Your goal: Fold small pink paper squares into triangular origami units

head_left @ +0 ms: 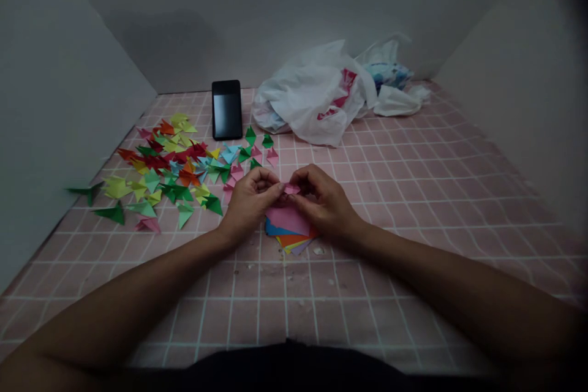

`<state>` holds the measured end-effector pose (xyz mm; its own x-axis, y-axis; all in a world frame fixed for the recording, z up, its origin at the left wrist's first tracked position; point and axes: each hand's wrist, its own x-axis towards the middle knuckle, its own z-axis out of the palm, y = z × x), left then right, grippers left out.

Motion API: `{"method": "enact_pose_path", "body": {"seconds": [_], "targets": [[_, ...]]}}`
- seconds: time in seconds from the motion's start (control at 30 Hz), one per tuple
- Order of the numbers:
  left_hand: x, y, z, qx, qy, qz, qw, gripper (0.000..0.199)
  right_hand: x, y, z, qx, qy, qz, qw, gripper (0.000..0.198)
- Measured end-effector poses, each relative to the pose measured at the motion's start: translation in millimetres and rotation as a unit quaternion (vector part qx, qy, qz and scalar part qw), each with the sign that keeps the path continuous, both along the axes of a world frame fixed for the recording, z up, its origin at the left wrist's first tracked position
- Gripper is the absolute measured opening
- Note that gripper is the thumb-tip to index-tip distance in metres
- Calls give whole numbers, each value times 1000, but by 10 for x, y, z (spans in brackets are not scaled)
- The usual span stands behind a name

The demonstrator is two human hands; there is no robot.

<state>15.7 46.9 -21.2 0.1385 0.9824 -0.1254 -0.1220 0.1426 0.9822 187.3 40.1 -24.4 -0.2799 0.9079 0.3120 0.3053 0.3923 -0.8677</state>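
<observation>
A small folded piece of pink origami paper [292,188] is pinched between my two hands, at the middle of the table. My left hand [252,199] grips its left side with thumb and fingers, and my right hand [324,199] has the right side. Just beneath them lies a fanned stack of coloured paper sheets [289,220], pink on top, with blue, orange, yellow and lilac edges showing. Part of the stack is hidden by my right hand. Left of my hands spreads a heap of folded paper cranes [174,162] in red, green, yellow, blue, orange and pink.
A black smartphone [226,110] stands or lies behind the cranes; I cannot tell which. White plastic bags [316,92] with red print are bunched at the back, beside a blue-patterned packet [390,75]. The pink checked tablecloth [413,196] runs up to pale walls on three sides.
</observation>
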Motion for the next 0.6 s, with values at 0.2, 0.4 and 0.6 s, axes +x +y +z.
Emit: {"method": "enact_pose_path", "body": {"seconds": [0.2,0.4,0.6], "targets": [[-1,-26,17,13,13,-16,1000,27,-17,11,-5,-60,61,-2,996,11],[9,-21,18,7,21,-10,1000,36,-27,21,-11,-98,114,-4,989,15],[13,-21,10,0,19,-3,1000,37,-19,34,-56,-62,102,-1,993,13]]}}
